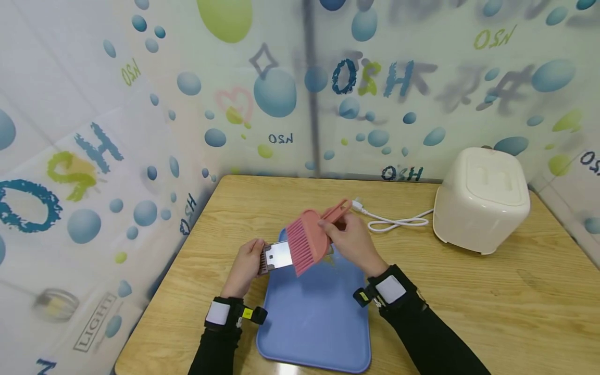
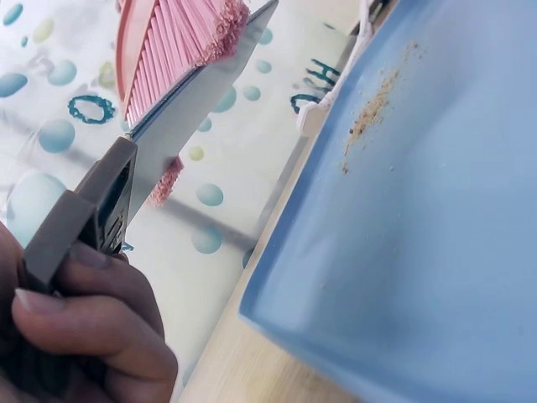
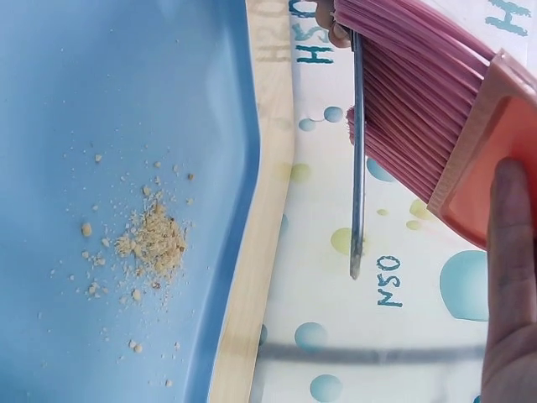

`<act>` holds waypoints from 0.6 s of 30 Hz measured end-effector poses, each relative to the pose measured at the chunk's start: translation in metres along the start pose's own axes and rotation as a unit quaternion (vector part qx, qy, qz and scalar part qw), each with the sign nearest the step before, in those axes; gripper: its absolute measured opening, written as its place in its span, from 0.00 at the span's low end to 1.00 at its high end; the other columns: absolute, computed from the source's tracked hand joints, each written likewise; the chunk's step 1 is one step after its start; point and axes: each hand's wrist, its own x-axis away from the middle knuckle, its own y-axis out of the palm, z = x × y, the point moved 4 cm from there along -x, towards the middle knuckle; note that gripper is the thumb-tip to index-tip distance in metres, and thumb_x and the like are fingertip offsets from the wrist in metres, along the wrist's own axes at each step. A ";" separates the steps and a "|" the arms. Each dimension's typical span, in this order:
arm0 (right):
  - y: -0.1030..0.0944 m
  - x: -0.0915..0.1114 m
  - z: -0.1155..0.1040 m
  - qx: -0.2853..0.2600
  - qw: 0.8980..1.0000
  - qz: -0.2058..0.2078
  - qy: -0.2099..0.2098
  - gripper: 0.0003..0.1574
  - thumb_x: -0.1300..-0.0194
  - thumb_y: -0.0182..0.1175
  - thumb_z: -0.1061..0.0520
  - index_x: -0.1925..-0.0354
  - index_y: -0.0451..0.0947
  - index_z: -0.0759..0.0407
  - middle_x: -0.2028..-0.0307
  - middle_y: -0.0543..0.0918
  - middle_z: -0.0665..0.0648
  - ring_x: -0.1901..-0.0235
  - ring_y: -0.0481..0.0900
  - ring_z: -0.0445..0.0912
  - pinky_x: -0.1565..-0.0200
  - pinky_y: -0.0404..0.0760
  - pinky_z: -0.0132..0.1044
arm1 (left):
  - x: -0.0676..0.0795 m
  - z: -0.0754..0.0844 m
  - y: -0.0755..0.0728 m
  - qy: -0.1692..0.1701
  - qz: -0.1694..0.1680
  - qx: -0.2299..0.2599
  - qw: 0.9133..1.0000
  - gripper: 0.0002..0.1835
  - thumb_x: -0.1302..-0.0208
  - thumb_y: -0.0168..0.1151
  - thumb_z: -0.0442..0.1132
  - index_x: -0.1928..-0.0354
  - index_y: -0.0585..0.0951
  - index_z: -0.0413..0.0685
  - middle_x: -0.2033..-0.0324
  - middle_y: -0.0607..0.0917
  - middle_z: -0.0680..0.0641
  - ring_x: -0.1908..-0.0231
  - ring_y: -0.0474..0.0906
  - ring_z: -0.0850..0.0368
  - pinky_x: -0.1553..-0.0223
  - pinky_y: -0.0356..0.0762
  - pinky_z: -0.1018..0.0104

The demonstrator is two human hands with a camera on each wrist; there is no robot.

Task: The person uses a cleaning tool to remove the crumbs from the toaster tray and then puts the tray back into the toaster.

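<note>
My left hand (image 1: pixel 243 267) grips the dark grey handle end of a flat metal plate (image 1: pixel 278 254), held above a blue tray (image 1: pixel 319 323). In my right hand (image 1: pixel 352 241) is a pink brush (image 1: pixel 309 240), pinched by its handle and back. Its bristles (image 3: pixel 411 109) press against the plate's face, and some tips poke out past the plate's edge in both wrist views. Beneath, a small pile of tan crumbs (image 3: pixel 155 242) lies scattered on the tray; in the head view the hands and brush mostly cover it.
A cream toaster (image 1: pixel 485 198) with its lid on stands at the back right of the wooden table (image 1: pixel 469 307). Its white cord (image 1: pixel 398 222) lies coiled beside it. Patterned sheeting (image 1: pixel 281 67) hangs behind and to the left of the table.
</note>
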 end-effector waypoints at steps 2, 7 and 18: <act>-0.001 0.000 0.002 0.000 1.000 0.003 0.002 0.14 0.36 0.55 0.59 0.56 0.72 0.69 0.69 0.79 0.62 0.73 0.77 0.48 0.73 0.77 0.37 | 0.000 0.000 0.000 -0.001 0.001 0.003 1.000 0.18 0.27 0.39 0.47 0.64 0.76 0.43 0.79 0.71 0.45 0.84 0.66 0.56 0.87 0.61 0.68; -0.001 -0.002 0.023 0.000 1.000 0.012 0.000 0.15 0.36 0.56 0.56 0.56 0.73 0.65 0.69 0.80 0.59 0.72 0.77 0.46 0.73 0.78 0.39 | 0.000 -0.001 0.000 -0.002 -0.004 0.001 1.000 0.18 0.27 0.39 0.47 0.64 0.75 0.43 0.80 0.71 0.45 0.84 0.66 0.55 0.87 0.60 0.68; -0.004 -0.003 0.039 0.034 0.998 0.023 -0.037 0.19 0.37 0.56 0.45 0.56 0.74 0.58 0.68 0.80 0.52 0.69 0.77 0.41 0.73 0.78 0.36 | -0.001 -0.002 -0.002 -0.008 -0.006 0.003 1.000 0.18 0.27 0.39 0.46 0.63 0.76 0.43 0.79 0.71 0.45 0.84 0.67 0.55 0.86 0.62 0.68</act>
